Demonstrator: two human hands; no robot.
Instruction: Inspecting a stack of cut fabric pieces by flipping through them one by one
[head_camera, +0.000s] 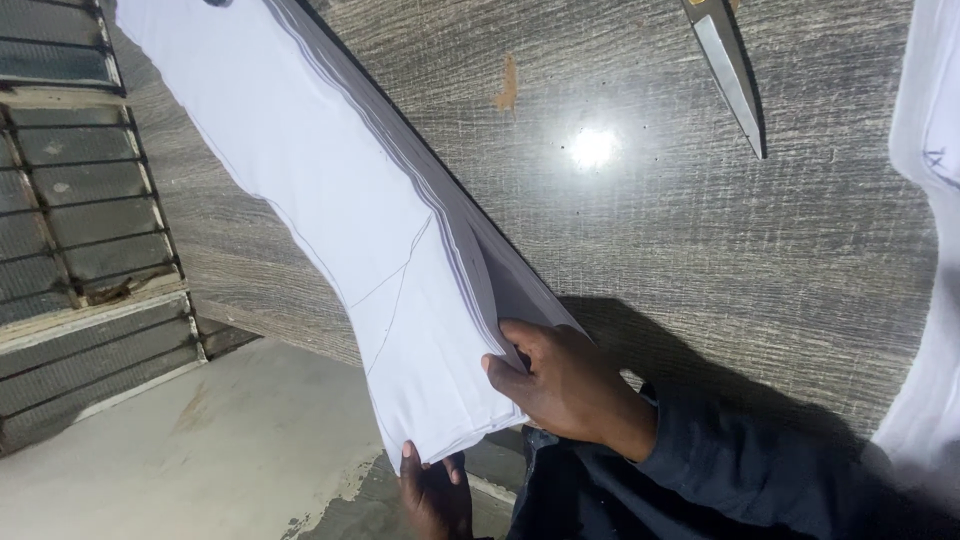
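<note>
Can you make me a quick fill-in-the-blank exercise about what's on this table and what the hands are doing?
1. Both hands grip a thick stack of ____ fabric layers.
2. The right hand pinches the stack's edge; the left hand holds it from ____.
3. The metal blade on the wood-grain table belongs to ____.

Missing words: white; below; scissors
</note>
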